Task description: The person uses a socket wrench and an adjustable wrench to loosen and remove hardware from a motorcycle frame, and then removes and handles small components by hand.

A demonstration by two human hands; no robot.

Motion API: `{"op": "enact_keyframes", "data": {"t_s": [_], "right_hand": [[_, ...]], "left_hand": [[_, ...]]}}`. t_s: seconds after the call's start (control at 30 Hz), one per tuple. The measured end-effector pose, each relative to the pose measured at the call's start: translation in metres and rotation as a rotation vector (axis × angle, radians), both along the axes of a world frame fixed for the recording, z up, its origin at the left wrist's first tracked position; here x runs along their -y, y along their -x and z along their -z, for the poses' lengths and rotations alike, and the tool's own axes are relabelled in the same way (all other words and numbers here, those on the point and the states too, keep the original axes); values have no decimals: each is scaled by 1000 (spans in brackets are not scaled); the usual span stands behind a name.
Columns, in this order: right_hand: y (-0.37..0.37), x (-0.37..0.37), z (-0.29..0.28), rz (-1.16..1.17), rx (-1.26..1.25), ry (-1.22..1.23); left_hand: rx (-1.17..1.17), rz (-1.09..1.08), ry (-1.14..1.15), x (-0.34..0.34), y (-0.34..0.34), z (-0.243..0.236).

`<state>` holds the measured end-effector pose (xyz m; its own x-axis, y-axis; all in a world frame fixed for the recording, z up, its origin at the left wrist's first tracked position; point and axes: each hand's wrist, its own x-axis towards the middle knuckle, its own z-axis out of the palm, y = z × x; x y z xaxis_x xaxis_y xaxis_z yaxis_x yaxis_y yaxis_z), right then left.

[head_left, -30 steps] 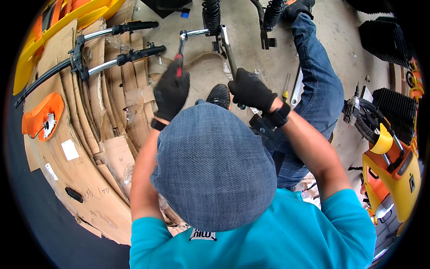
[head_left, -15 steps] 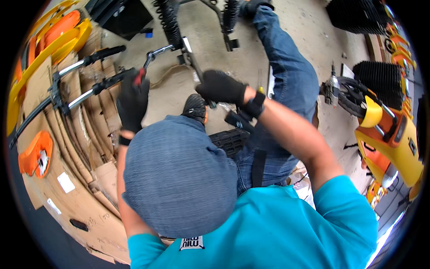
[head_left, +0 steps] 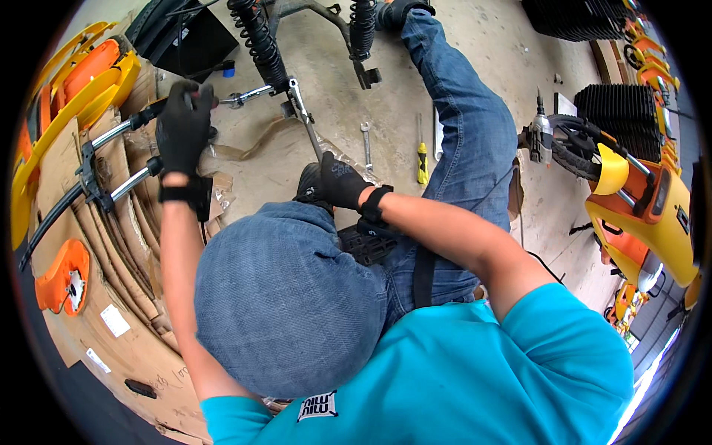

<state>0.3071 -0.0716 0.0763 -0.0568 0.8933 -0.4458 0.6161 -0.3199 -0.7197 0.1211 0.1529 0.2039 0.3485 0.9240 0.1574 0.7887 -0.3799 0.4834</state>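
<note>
My left hand (head_left: 184,127), in a black glove, is closed around the red-and-black handle of a chrome socket wrench (head_left: 254,93). The socket wrench reaches across to the lower end of a black coil-spring shock absorber (head_left: 259,48). My right hand (head_left: 343,182), gloved too, grips the lower end of a long metal wrench (head_left: 305,117). Its head meets the same spot under the shock absorber, beside the socket wrench's tip. Fingers of both hands are partly hidden by the gloves' backs. A second shock absorber (head_left: 362,30) stands to the right on the dark metal frame (head_left: 308,9).
A small spanner (head_left: 366,144) and a yellow screwdriver (head_left: 422,159) lie on the floor by my right leg. Flattened cardboard (head_left: 159,297) with a handlebar (head_left: 89,167) is at left. A power drill (head_left: 541,133) and a yellow-orange scooter (head_left: 638,230) are at right.
My left hand has swung left and up with the socket wrench handle. My right hand has shifted slightly down and left, still gripping its wrench. The view has shifted, showing the spanner and screwdriver more plainly.
</note>
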Motion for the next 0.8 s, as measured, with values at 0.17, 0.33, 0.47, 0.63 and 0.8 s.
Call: {"op": "enact_keyframes", "data": {"t_s": [0.17, 0.33, 0.47, 0.63, 0.8], "right_hand": [[-11, -16, -8, -21, 62, 94], [-70, -95, -73, -826, 141, -568], [-89, -139, -125, -968, 100, -469], [-63, -83, -82, -885, 116, -612], [-17, 6, 21, -4, 85, -73]], "left_hand": [[-37, -52, 25, -5, 3, 10], [67, -119, -25, 122, 28, 73], [98, -150, -12, 140, 22, 94], [70, -94, -160, 117, 26, 58], [16, -62, -90, 13, -6, 8]]}}
